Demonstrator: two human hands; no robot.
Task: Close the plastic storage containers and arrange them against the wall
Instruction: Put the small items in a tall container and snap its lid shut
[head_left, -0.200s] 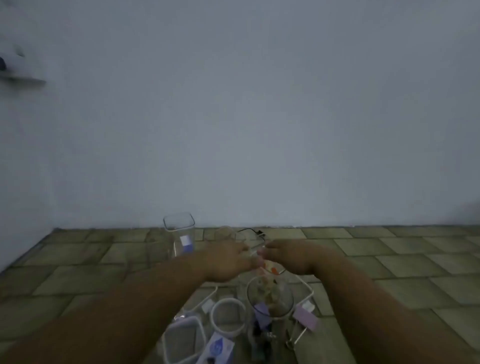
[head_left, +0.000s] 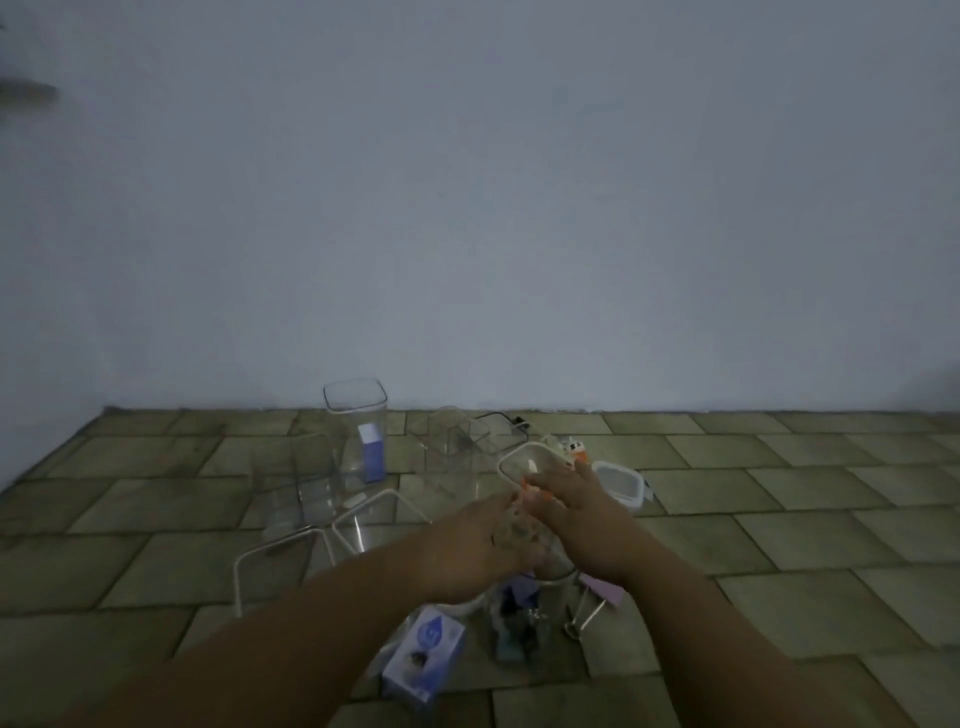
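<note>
My left hand (head_left: 475, 553) grips the top of a clear round jar (head_left: 550, 597) with small items inside. My right hand (head_left: 574, 506) holds a clear lid with a white rim (head_left: 519, 460), tilted just above and beyond the jar's mouth. A tall square open container with a blue label (head_left: 356, 415) stands near the wall (head_left: 519, 234). Further open clear containers stand at centre (head_left: 452, 439) and to the left (head_left: 311, 480). A small container with a lid on it (head_left: 621, 483) sits right of my hands.
Two loose white-rimmed lids (head_left: 275, 569) (head_left: 376, 519) lie on the tiled floor (head_left: 779, 519) left of my arms. A blue and white box (head_left: 426, 652) and a pink binder clip (head_left: 597, 597) lie near the jar. A black wire (head_left: 501, 418) rests by the wall.
The view is blurred and has shifted, showing more of the containers. My right hand has lifted, and the lid now shows beyond its fingers above the jar.
</note>
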